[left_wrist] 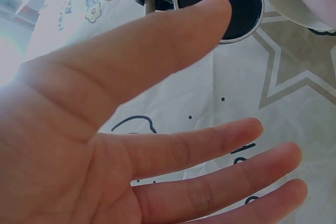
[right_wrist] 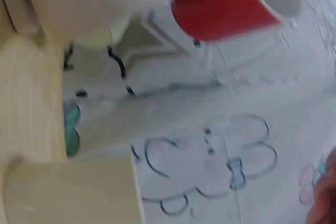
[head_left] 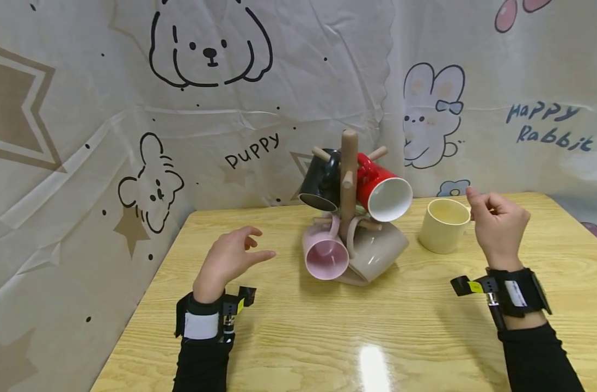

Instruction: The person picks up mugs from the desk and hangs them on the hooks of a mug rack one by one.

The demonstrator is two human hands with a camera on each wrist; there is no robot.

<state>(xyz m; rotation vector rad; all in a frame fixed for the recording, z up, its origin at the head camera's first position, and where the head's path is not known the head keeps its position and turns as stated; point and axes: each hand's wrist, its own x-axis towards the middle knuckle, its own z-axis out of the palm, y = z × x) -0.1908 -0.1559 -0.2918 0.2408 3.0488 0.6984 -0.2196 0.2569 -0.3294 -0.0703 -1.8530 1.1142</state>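
Observation:
My left hand [head_left: 227,258] hovers left of a wooden mug tree [head_left: 349,185], thumb and fingers spread and holding nothing. In the left wrist view its fingers [left_wrist: 178,150] are apart, and the thumb overlaps a black mug [left_wrist: 241,3]. My right hand [head_left: 501,226] is raised beside a pale yellow mug [head_left: 440,234] standing upright on the table, its fingers loosely curled around nothing. It overlaps the mug's handle side in the head view. In the right wrist view only a blurred bit of fingers [right_wrist: 324,195] shows, well above the mug's rim.
On the tree hang the black mug [head_left: 321,182], a red mug [head_left: 383,193] with white inside, a pink mug [head_left: 326,253] and a beige mug [head_left: 379,250]. A light green mug [right_wrist: 107,35] shows partly behind them. A printed cloth [head_left: 303,87] backs the wooden table [head_left: 288,343].

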